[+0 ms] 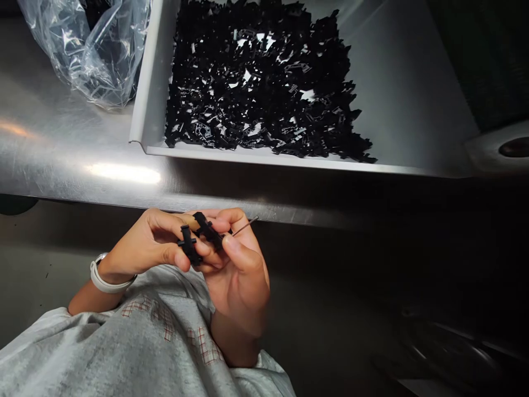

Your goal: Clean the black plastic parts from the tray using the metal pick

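My left hand (159, 237) pinches a small black plastic part (189, 246) between thumb and fingers. Just right of it, a second black plastic part (208, 230) lies among the fingertips of both hands. My right hand (246, 275) is closed with thumb and index finger together at that second part. A thin metal rod (247, 225) sticks out to the upper right from between those fingers. Where the rod's inner end sits is hidden, and I cannot tell whether it enters the part. Both hands are close together in front of the table edge.
A white tray (140, 94) on the metal table (53, 143) holds a heap of small black plastic parts (256, 82). A clear plastic bag (103, 60) with dark contents stands left of the tray. The table's front edge runs just beyond my hands.
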`<control>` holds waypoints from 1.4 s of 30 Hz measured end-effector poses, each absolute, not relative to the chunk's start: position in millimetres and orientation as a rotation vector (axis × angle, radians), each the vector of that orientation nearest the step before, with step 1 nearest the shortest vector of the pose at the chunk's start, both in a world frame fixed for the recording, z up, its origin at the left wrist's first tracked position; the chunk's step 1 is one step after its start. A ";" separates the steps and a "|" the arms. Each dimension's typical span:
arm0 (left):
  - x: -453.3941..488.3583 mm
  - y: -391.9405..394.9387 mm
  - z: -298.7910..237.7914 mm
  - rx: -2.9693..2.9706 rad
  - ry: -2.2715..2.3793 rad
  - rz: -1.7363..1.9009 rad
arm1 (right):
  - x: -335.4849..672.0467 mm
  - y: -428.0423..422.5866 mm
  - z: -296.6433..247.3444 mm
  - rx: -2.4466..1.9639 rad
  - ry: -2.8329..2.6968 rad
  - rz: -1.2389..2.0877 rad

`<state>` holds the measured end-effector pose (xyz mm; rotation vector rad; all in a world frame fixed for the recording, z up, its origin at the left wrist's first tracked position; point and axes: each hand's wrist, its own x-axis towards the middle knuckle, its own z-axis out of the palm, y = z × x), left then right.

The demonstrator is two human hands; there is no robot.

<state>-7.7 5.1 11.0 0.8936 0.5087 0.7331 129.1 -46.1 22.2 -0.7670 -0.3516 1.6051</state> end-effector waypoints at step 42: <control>11.5 -2.3 16.9 0.523 0.558 0.779 | 130.8 -56.0 8.4 -1.045 -0.833 1.191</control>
